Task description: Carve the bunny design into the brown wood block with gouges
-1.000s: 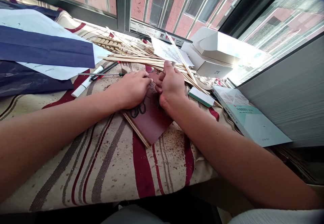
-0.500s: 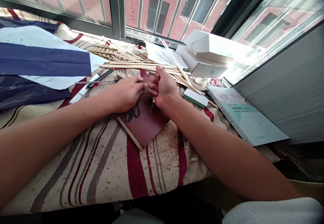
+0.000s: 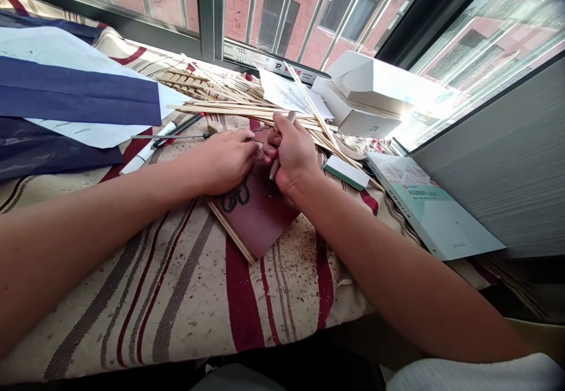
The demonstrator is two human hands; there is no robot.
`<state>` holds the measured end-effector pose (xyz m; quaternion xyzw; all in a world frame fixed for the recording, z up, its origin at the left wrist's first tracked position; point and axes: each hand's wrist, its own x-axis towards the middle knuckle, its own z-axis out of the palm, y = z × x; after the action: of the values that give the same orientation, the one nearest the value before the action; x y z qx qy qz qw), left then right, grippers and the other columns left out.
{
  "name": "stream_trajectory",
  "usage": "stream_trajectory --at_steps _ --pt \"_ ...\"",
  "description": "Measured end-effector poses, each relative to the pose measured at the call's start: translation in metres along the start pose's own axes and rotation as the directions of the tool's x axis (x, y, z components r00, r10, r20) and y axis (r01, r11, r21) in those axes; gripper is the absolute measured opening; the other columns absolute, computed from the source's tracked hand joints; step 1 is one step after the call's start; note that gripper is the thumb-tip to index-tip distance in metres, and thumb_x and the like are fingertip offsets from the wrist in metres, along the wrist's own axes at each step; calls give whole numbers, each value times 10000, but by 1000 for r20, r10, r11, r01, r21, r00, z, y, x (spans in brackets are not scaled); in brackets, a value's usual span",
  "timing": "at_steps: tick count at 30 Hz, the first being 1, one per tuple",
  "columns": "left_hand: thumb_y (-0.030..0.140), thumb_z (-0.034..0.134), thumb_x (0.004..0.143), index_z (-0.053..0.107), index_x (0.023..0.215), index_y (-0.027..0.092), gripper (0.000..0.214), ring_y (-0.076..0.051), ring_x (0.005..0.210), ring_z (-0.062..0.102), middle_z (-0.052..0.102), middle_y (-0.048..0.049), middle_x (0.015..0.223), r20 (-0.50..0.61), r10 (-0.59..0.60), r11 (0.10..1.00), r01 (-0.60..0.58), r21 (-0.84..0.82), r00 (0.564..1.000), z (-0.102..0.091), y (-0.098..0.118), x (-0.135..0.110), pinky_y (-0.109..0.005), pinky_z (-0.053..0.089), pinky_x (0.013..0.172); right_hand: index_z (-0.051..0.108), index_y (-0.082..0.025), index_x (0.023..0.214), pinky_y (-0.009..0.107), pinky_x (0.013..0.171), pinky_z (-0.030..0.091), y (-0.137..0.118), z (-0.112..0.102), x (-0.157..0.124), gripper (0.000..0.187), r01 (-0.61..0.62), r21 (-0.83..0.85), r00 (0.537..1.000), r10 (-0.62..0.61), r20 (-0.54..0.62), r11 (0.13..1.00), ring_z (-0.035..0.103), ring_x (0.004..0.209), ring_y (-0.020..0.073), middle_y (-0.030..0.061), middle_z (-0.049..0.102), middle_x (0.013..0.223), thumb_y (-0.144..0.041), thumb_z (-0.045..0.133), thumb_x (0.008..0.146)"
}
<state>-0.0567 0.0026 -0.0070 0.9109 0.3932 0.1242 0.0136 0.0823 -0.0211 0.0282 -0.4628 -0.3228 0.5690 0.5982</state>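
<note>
A dark window frame [image 3: 212, 20] runs along the far side, with a brick building [image 3: 238, 2] beyond the glass; in front of it lies a bench covered by a striped cloth [image 3: 212, 297], cream with dark red and brown bands and scattered with sawdust [image 3: 291, 261]. Dark blue paper [image 3: 75, 93] and a white sheet [image 3: 88, 135] lie to the far left; white cardboard boxes [image 3: 357, 93], one printed ZTE, stand to the far right, and a pale green book [image 3: 428, 208] lies to the right. A heap of thin wooden strips [image 3: 229, 105] spreads across the far middle, beside a drawn-on paper [image 3: 289, 93]; nearer, a small green-and-white block [image 3: 346, 173] sits right of the hands, and a white marker [image 3: 143, 164], a black pen [image 3: 185, 123] and a thin metal-shafted tool [image 3: 168, 136] lie left of them. A dark red board [image 3: 260, 226] with black markings sits under both hands; the right hand [image 3: 291, 152] grips a slim carving tool [image 3: 274, 170] in its fist, tip pointing down toward the board; the left hand [image 3: 227, 161] rests at the board's far edge with its fingers curled inward, and I cannot tell whether they hold anything.
</note>
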Motion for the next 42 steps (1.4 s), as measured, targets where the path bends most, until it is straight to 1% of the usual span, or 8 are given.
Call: stream_trajectory --at_steps 3,8,14,21,28,35,39,42 --pt "350 269 1076 700 1365 72 589 -354 1435 595 628 -201 1478 77 -50 998 48 26 996 -4 4 0 -534 437 1312 358 -256 834 214 430 222 1 -1 -1 370 60 -41 997 -58 57 997 274 425 52 -121 308 561 -272 592 1121" --pt "352 268 1084 705 1354 83 579 -341 1419 604 637 -192 1464 71 -54 998 54 15 996 -6 7 0 -526 439 1315 359 -263 859 211 421 206 2 -3 0 365 71 -45 993 -66 102 996 282 419 50 -130 308 558 -287 625 1107" --pt "357 258 1083 704 1278 88 556 -351 1385 611 647 -205 1397 67 -40 998 37 44 997 -3 5 0 -551 463 1283 323 -250 802 224 403 148 2 0 -3 388 64 -24 997 -62 55 998 221 367 34 -132 265 525 -203 431 1172" --pt "367 229 1089 713 1207 116 557 -343 1274 649 665 -206 1311 16 -23 998 22 54 1000 1 4 1 -540 522 1194 296 -247 784 224 401 129 5 5 -3 407 76 -59 997 -76 -10 995 217 356 30 -134 255 527 -233 433 1167" --pt "270 308 1075 702 1330 122 492 -382 1430 577 609 -200 1476 80 -156 987 159 -27 984 -6 18 0 -579 450 1265 348 -228 751 173 494 295 14 6 -1 407 255 -148 960 -268 -76 955 328 455 35 -114 328 552 -194 498 1127" --pt "173 336 1069 685 1308 135 425 -355 1363 611 648 -177 1422 95 -198 976 205 -69 976 -10 24 -1 -566 465 1232 353 -242 734 228 383 125 9 2 -7 442 152 -85 974 -135 183 985 194 403 52 -109 260 533 -282 502 1149" --pt "204 320 1079 676 1365 129 462 -373 1440 575 610 -186 1501 86 -183 981 188 -52 979 -5 21 0 -596 442 1267 334 -231 736 186 418 208 12 4 -3 438 176 -128 984 -179 -17 976 256 414 42 -107 292 542 -225 497 1141" --pt "205 309 1085 675 1394 110 488 -384 1503 540 568 -193 1576 59 -176 984 177 -13 983 -2 19 1 -606 434 1284 338 -225 728 166 466 288 15 8 -1 443 244 -153 947 -269 -177 958 331 444 41 -101 341 544 -218 471 1150"
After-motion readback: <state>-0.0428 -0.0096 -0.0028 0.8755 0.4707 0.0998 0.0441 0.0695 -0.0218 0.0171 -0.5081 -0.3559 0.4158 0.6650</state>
